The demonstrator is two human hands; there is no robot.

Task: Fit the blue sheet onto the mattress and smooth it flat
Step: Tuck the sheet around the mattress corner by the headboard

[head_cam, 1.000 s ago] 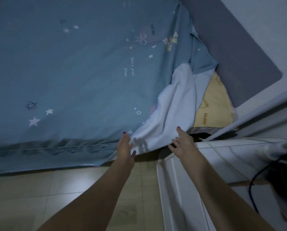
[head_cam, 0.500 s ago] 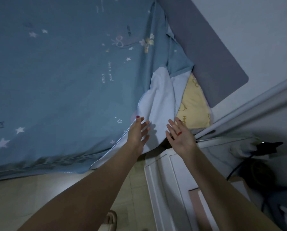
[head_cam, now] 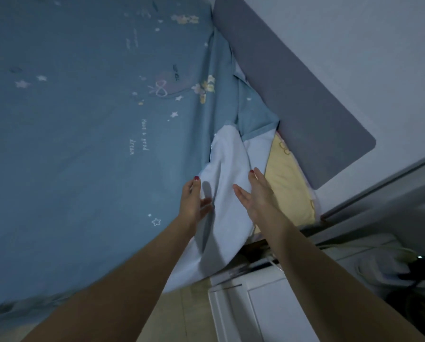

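Note:
The blue sheet (head_cam: 83,144), printed with stars, lies spread over most of the mattress. At the near right corner it is folded back, showing its pale underside (head_cam: 227,183), and the yellow mattress cover (head_cam: 288,188) lies bare beside it. My left hand (head_cam: 193,201) reaches to the left edge of the pale fold with straight fingers. Against the fold's right side is my right hand (head_cam: 258,196), fingers extended and thumb spread. Neither hand grips the cloth.
A grey padded headboard (head_cam: 293,95) runs along the bed's right side against the wall. A white cabinet (head_cam: 256,309) stands close to the bed corner below my right arm, with cables and a dark object (head_cam: 413,270) on top. Tiled floor (head_cam: 177,314) shows between.
The view has moved closer to the bed corner. Both hands have advanced from below the folded corner up onto its pale underside, the fingers still straight.

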